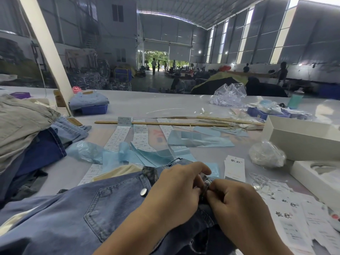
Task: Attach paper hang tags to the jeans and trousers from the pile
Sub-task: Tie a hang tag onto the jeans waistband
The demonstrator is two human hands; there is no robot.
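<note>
Jeans (77, 214) waistband toward far table edge, both hands (176, 190) pinching waistband

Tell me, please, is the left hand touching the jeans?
Touching: the head view shows the left hand with fingers curled, pinching the waistband of the jeans.

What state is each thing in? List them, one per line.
left hand: fingers curled, pinching the jeans' waistband.
right hand: fingers curled, pinching the same spot.
jeans: spread flat, metal button undone.
hang tag stack: neat, loose, unattached.
white box: open, lid off.
clothes pile: heaped, unfolded.
folded jeans: folded, on a blue crate.
</note>
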